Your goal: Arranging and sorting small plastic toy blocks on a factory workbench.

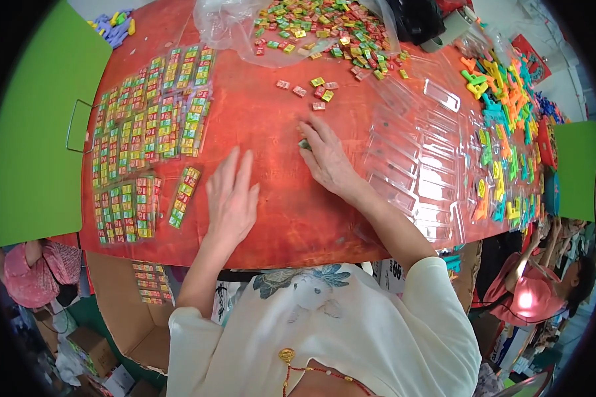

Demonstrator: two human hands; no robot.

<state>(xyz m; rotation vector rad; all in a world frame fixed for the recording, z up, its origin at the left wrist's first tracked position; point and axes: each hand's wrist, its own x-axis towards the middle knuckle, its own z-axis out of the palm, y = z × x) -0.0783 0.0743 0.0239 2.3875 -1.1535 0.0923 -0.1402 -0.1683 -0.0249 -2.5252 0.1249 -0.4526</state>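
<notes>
Person: white short-sleeved top nearest the camera, both forearms reaching up from the lower edge onto the table.
Table (271, 225): red, scuffed top filling the middle of the view, with a green panel (33, 132) off its left edge.
Filled packs (149, 126): rows of clear strips loaded with small coloured pieces, spread over the table's left part; one single strip (185, 196) lies just left of the left hand.
Empty trays (414, 165): clear plastic trays stacked and overlapping right of the right hand.
Toy pile (510, 132): bright plastic shapes along the table's right edge.
Loose pieces (324, 30): heap of small coloured squares on a clear bag at the far edge, a few strays (311, 89) nearer.
Left hand (232, 198): flat on the table, fingers spread, holding nothing.
Right hand (324, 155): palm down, fingertips bent onto the table.
Green piece (304, 143): small, seemingly pinned under the right hand's thumb and forefinger; mostly hidden, so the pinch itself is unclear.
</notes>
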